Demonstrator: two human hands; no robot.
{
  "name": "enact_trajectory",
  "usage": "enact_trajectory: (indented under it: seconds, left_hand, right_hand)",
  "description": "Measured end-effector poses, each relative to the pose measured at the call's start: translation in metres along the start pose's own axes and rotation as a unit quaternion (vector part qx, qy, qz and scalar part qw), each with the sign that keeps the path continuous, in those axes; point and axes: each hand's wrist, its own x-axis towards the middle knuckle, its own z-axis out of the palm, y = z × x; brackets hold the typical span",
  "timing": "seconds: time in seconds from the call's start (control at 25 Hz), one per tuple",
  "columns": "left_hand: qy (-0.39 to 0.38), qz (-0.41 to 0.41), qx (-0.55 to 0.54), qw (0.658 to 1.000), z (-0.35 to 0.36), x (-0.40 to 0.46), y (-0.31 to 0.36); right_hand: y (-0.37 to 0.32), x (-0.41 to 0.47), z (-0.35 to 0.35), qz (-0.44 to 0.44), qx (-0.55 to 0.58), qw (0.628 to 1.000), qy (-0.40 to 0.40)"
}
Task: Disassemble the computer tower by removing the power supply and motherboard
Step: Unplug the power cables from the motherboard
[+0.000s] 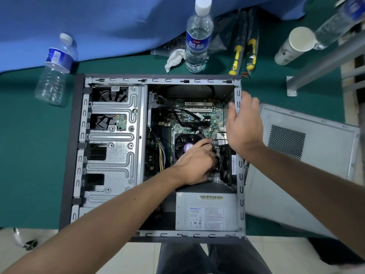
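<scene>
**Open tower held at its rear edge while a hand reaches in beside the cooler fan**

The right hand (pixel 244 123) is wrapped over the grey metal rear edge of the open computer tower case (pixel 81 135), with the fingers curled over the rim and the thumb on the inner side, so the edge is gripped. The left hand (pixel 194 165) is placed inside the case, over the round black CPU cooler fan (pixel 185 145). Its fingers are bent down between this fan and the black rear case fan (pixel 226 165); what is pinched there cannot be told, because the fingertips are hidden.

The case is laid on its side on the green table mat (pixel 29 155), with the open side up. Its long axis is directed from the person towards the far side of the table. The green motherboard (pixel 197 117) is seen flat on the bottom of the case, in the far right part. The grey box-shaped power supply (pixel 205 212) is seated in the near right corner, with the label up. Black cables (pixel 177 113) are laid across the motherboard.

The grey metal side panel (pixel 296 175) is laid just beside the case on the right. Behind the case, a clear plastic water bottle with blue label (pixel 198 36), a crumpled white tissue (pixel 174 59) and two yellow-black screwdrivers in bags (pixel 245 52) are found. An empty bottle (pixel 55 70) is standing at the far left, a white paper cup (pixel 294 45) at the far right.
</scene>
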Motion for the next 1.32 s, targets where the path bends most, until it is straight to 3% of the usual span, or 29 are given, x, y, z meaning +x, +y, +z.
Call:
enact_trajectory:
  seconds: [0.28, 0.44, 0.64, 0.8, 0.88, 1.2, 1.32]
  left_hand:
    - [0.009, -0.007, -0.036, 0.999, -0.003, -0.002, -0.001]
    - [0.044, -0.012, -0.2, 0.979, -0.01, -0.016, -0.001]
    - [0.074, -0.126, -0.365, 0.919, -0.038, -0.062, 0.0]
    - [0.077, -0.283, -0.494, 0.819, -0.046, -0.105, 0.004]
    - [0.095, -0.311, -0.516, 0.793, -0.047, -0.113, 0.008]
    - [0.105, -0.305, -0.485, 0.813, -0.045, -0.075, 0.041]
    - [0.185, -0.346, -0.401, 0.828, -0.045, -0.096, 0.039]
  right_hand:
    - [-0.001, 0.0, 0.0, -0.001, -0.007, 1.0, 0.003]
    - [0.0, 0.0, 0.001, 0.0, -0.007, 1.0, 0.009]
    - [0.001, 0.0, 0.002, 0.003, -0.005, 1.0, 0.014]
    - [0.001, -0.001, 0.001, 0.007, -0.007, 1.0, 0.011]
    - [0.0, 0.0, 0.001, 0.009, -0.007, 1.0, 0.009]
    - [-0.001, -0.001, 0.0, 0.004, -0.004, 1.0, 0.008]
    - [0.0, -0.001, -0.001, 0.005, -0.003, 1.0, 0.01]
